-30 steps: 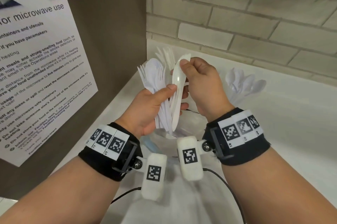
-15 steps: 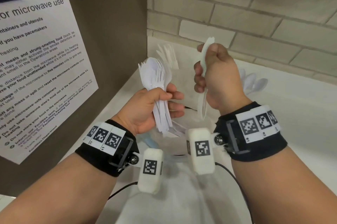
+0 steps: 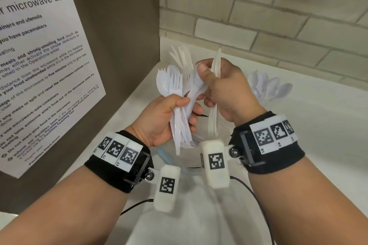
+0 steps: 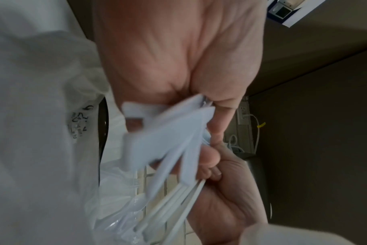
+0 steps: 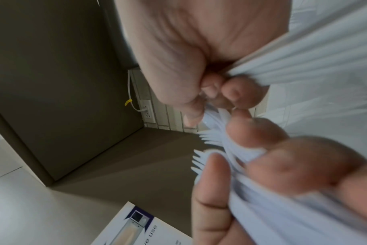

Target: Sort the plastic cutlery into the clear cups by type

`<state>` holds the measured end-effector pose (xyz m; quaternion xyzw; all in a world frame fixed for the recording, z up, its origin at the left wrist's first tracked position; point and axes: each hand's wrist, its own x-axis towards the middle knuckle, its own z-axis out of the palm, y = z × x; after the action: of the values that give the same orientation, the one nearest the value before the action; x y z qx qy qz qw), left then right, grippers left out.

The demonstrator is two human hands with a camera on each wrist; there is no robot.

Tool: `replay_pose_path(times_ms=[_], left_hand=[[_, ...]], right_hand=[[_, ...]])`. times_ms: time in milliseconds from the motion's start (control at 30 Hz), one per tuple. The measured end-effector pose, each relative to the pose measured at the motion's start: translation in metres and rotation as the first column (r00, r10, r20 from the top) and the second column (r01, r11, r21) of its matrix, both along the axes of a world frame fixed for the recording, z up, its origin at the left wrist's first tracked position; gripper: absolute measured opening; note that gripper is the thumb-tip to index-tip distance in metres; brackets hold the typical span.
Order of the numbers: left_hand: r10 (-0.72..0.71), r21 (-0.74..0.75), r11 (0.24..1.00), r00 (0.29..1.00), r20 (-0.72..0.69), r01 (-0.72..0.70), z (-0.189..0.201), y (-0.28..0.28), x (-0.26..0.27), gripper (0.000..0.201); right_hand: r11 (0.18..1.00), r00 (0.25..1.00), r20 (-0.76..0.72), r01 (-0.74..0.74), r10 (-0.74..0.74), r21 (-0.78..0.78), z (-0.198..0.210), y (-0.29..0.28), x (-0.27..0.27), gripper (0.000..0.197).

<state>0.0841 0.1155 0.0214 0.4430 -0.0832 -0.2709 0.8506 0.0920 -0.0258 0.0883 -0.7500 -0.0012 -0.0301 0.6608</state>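
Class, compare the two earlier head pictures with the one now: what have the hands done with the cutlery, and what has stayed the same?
The right hand, which had pulled a spoon clear, has come back and pinches another spoon in the mixed bundle, with the pulled-out spoons kept in its palm. The left hand still grips the bundle.

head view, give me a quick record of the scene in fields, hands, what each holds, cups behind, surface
left hand: grips a mixed bundle of white forks and spoons
right hand: holds a few white pieces upright, thumb and finger pinching a spoon at the bundle
cup of forks: behind the hands, in the corner
cup of spoons: to the right, partly hidden
surface: white counter, brick wall behind
left side: microwave notice
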Motion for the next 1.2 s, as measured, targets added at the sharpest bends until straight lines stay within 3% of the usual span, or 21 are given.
replay_pose_path(times_ms=[133,267,333,433,567,667,700,767,867,1067,1200], left_hand=[[-0.140,-0.105,0.985,0.990,-0.027,0.137,0.000,0.005,0.004,0.037],[-0.315,-0.113,0.944,0.949,-0.027,0.311,-0.001,0.010,0.005,0.046],[-0.332,-0.070,0.942,0.943,-0.025,0.330,0.000,0.010,0.003,0.049],[-0.250,0.011,0.968,0.968,-0.019,0.251,0.001,0.006,-0.001,0.037],[-0.055,0.146,0.988,0.998,-0.018,0.057,0.004,0.003,-0.002,0.028],[0.126,0.219,0.970,0.988,-0.086,-0.104,0.010,0.005,0.002,0.024],[0.185,0.239,0.958,0.978,-0.102,-0.156,0.012,0.006,0.005,0.023],[0.274,0.251,0.938,0.953,-0.126,-0.237,0.015,0.009,0.011,0.022],[0.345,0.263,0.916,0.929,-0.130,-0.303,0.019,0.016,0.023,0.022],[0.384,0.281,0.898,0.915,-0.125,-0.339,0.029,0.014,0.052,0.021],[0.395,0.275,0.895,0.910,-0.127,-0.350,0.027,0.011,0.068,0.021]], right_hand=[[0.998,0.998,-0.044,-0.036,0.039,0.053,0.004,-0.003,0.000,0.009],[0.964,0.966,-0.103,-0.247,0.237,-0.096,0.007,-0.009,-0.004,0.051],[0.950,0.953,-0.118,-0.292,0.280,-0.112,0.007,-0.011,-0.002,0.050],[0.959,0.963,-0.104,-0.259,0.248,-0.112,0.007,-0.011,0.002,0.033],[0.958,0.968,-0.108,-0.242,0.226,-0.156,0.007,-0.009,0.008,0.027],[0.986,0.999,-0.053,0.001,-0.010,-0.169,0.016,-0.015,0.034,0.007],[0.990,0.996,-0.018,0.087,-0.089,-0.115,0.021,-0.018,0.044,0.001],[0.981,0.981,0.041,0.187,-0.190,0.058,0.032,-0.022,0.067,0.010],[0.952,0.971,0.121,0.172,-0.207,0.252,0.040,-0.019,0.097,0.022],[0.982,0.964,0.249,0.047,-0.093,0.182,0.021,0.001,0.146,0.025],[0.997,0.980,0.196,0.021,-0.036,0.074,-0.009,0.003,0.170,0.025]])
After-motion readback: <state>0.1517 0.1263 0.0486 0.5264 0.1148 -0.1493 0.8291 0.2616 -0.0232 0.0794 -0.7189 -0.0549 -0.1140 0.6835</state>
